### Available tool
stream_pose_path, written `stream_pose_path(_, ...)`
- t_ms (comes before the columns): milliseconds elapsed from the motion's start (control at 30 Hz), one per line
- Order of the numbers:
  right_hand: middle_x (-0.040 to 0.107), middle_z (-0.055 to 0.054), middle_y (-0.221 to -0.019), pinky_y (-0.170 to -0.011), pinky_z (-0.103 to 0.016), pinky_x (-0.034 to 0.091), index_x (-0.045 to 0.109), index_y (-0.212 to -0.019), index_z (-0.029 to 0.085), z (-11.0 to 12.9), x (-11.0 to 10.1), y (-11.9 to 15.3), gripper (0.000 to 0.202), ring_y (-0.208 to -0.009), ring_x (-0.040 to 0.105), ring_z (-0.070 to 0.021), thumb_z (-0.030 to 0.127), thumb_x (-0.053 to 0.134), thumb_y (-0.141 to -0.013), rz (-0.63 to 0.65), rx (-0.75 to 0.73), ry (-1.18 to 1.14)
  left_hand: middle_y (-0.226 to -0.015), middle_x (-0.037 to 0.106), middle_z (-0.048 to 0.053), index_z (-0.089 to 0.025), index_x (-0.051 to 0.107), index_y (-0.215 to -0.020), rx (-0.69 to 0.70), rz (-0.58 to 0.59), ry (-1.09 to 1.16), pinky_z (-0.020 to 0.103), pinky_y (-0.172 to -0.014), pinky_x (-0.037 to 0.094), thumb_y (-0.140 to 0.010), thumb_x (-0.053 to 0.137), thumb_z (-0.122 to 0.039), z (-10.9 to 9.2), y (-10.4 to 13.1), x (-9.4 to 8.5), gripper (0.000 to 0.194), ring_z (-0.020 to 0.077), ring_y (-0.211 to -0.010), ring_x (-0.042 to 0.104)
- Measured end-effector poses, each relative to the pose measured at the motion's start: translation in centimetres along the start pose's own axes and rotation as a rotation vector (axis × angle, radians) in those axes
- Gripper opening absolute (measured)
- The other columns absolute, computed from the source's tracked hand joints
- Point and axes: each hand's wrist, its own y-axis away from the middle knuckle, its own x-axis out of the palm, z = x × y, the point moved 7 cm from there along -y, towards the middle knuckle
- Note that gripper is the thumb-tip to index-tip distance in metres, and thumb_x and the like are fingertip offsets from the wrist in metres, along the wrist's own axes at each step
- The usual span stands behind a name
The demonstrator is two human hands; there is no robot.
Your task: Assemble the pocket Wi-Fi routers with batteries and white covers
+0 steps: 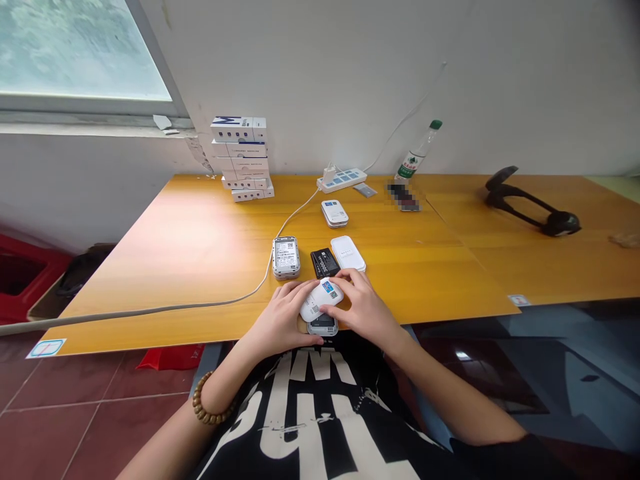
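At the table's front edge, my left hand [283, 317] is closed round a small white device body [325, 329], which looks like a pocket Wi-Fi router, with a dark battery area showing. My right hand [367, 303] grips a white back cover [314, 305] with a blue label, tilted over the device; my left fingers touch it too. Just beyond lie a black battery [324, 263] marked 3000mAh and more white covers [349, 253]. A stack of open white devices [286, 257] stands to the left, and closed ones [335, 213] lie farther back.
White boxes [245, 160] are stacked at the back left. A power strip [343, 180] lies by the wall, its cable [220, 305] crossing the table. Behind are a grey packet [365, 191], a bottle [416, 157] and a blurred dark object [404, 197]; a black stand-like object [530, 203] lies right.
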Motion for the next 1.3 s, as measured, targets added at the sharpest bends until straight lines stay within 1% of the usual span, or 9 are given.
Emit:
stream_pose_path(133, 0.063, -0.015, -0.127, -0.104, -0.062, 0.054, 0.066, -0.137, 0.027, 1.4, 1.8, 0.7, 0.059, -0.119, 0.062, -0.0412, 0.051, 0.083, -0.086, 0.008, 0.095, 0.09, -0.16, 0.052, 0.014, -0.033, 0.026, -0.166, 0.004, -0.02, 0.021, 0.063, -0.118, 0.043, -0.073, 0.095, -0.048, -0.1, 0.1, 0.0, 0.117, 0.0407, -0.142, 0.05)
stream_pose_path(267, 0.061, -0.019, -0.138, -0.11, -0.064, 0.05, 0.059, -0.147, 0.024, 2.2, 3.0, 0.4, 0.076, -0.131, 0.057, -0.0444, 0.049, 0.087, -0.081, 0.077, 0.102, 0.115, -0.161, 0.051, 0.013, -0.033, 0.028, -0.165, -0.002, -0.018, 0.105, 0.06, -0.118, 0.046, -0.077, 0.093, -0.036, -0.1, 0.2, 0.0, 0.109, 0.0377, -0.144, 0.051)
stream_pose_path(433, 0.04, -0.026, -0.166, -0.126, -0.063, 0.034, 0.049, -0.157, 0.012, 2.2, 2.9, 0.4, 0.084, -0.156, 0.035, -0.0451, 0.033, 0.081, -0.082, 0.337, 0.023, 0.102, -0.168, 0.042, 0.014, -0.032, 0.027, -0.165, 0.007, -0.021, 0.121, 0.063, -0.124, 0.04, -0.079, 0.086, -0.027, -0.2, 0.2, -0.2, 0.104, 0.0386, -0.154, 0.042)
stream_pose_path(567, 0.027, -0.022, -0.175, -0.128, -0.063, 0.03, 0.042, -0.163, 0.017, 1.1, 2.1, 1.0, 0.088, -0.162, 0.024, -0.0427, 0.025, 0.075, -0.083, 0.493, -0.048, 0.049, -0.169, 0.041, 0.016, -0.029, 0.025, -0.165, 0.029, 0.019, 0.084, 0.065, -0.125, 0.039, -0.076, 0.089, -0.031, -0.4, 0.0, -0.1, 0.11, 0.0401, -0.156, 0.039)
stream_pose_path(667, 0.023, -0.017, -0.177, -0.129, -0.06, 0.031, 0.04, -0.165, 0.023, 0.4, 1.7, 1.3, 0.089, -0.163, 0.023, -0.04, 0.023, 0.075, -0.083, 0.497, -0.045, -0.012, -0.169, 0.038, 0.017, -0.028, 0.026, -0.165, 0.026, 0.036, 0.051, 0.065, -0.125, 0.037, -0.076, 0.09, -0.032, -0.4, -0.2, 0.0, 0.109, 0.0411, -0.156, 0.038)
stream_pose_path(733, 0.026, -0.015, -0.175, -0.13, -0.058, 0.031, 0.042, -0.164, 0.026, 0.5, 1.8, 1.4, 0.088, -0.163, 0.024, -0.0386, 0.027, 0.079, -0.083, 0.474, -0.044, -0.047, -0.166, 0.043, 0.016, -0.028, 0.028, -0.164, 0.03, 0.034, 0.046, 0.064, -0.124, 0.038, -0.076, 0.089, -0.033, -0.5, -0.2, 0.0, 0.107, 0.0403, -0.153, 0.041)
stream_pose_path(933, 0.036, -0.017, -0.167, -0.129, -0.058, 0.033, 0.052, -0.155, 0.026, 0.9, 2.3, 1.1, 0.086, -0.157, 0.033, -0.0387, 0.037, 0.091, -0.079, 0.399, 0.012, -0.072, -0.157, 0.051, 0.016, -0.028, 0.034, -0.161, 0.013, -0.021, 0.027, 0.062, -0.121, 0.042, -0.077, 0.091, -0.049, -0.8, -0.4, -0.1, 0.104, 0.0406, -0.145, 0.048)
stream_pose_path(1067, 0.038, -0.014, -0.165, -0.126, -0.058, 0.037, 0.053, -0.154, 0.031, 0.4, 2.3, 1.0, 0.091, -0.153, 0.039, -0.0387, 0.04, 0.094, -0.074, 0.382, 0.02, -0.092, -0.154, 0.052, 0.016, -0.029, 0.034, -0.161, 0.008, -0.03, 0.04, 0.062, -0.119, 0.044, -0.075, 0.092, -0.052, -0.7, -0.4, -0.1, 0.106, 0.0411, -0.143, 0.05)
stream_pose_path(1300, 0.043, -0.014, -0.161, -0.125, -0.056, 0.039, 0.058, -0.149, 0.028, 0.1, 2.4, 0.9, 0.091, -0.153, 0.041, -0.0389, 0.048, 0.097, -0.069, 0.353, -0.001, -0.102, -0.159, 0.048, 0.016, -0.028, 0.033, -0.161, 0.027, 0.015, 0.046, 0.062, -0.123, 0.04, -0.078, 0.09, -0.051, -0.7, -0.3, -0.2, 0.102, 0.0403, -0.148, 0.045)
